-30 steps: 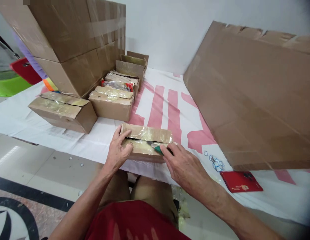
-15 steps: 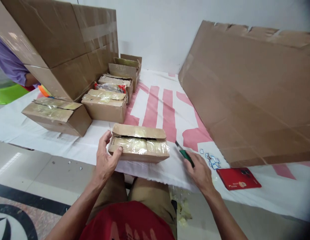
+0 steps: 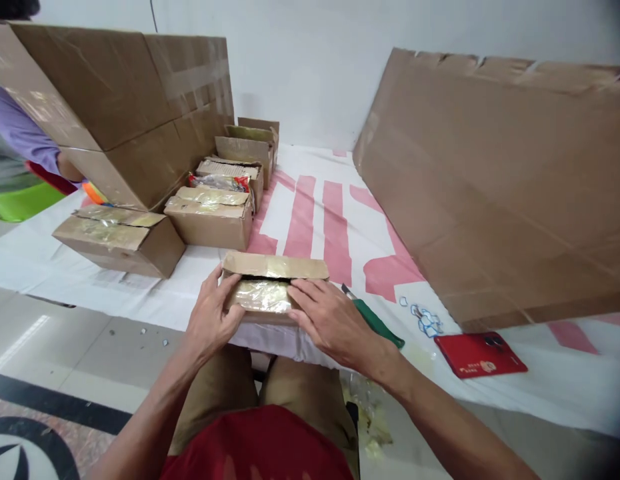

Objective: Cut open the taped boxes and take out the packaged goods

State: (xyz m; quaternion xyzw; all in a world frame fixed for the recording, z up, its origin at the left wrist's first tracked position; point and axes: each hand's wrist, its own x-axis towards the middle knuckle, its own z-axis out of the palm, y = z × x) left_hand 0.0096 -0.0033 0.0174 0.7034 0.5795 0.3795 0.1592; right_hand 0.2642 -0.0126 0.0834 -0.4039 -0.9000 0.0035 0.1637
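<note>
A small taped cardboard box (image 3: 270,277) lies at the near edge of the white and red table cover, its top seam slit open. My left hand (image 3: 210,317) grips its left end, thumb on top. My right hand (image 3: 330,320) rests over the near flap on the right, fingers curled at the cut seam. A green-handled cutter (image 3: 373,319) lies on the cover just right of my right hand, held by neither hand.
Several more small taped boxes (image 3: 210,217) line up behind, beside a large carton (image 3: 115,100) at left. A big flattened cardboard sheet (image 3: 495,180) leans at right. A red phone (image 3: 480,355) lies near the table cover's (image 3: 315,220) front edge. A person's purple sleeve (image 3: 20,133) shows at far left.
My right hand drew the cutter out of the seam, laid it on the cover to the right, and came back onto the box's near flap. The left hand stayed on the box.
</note>
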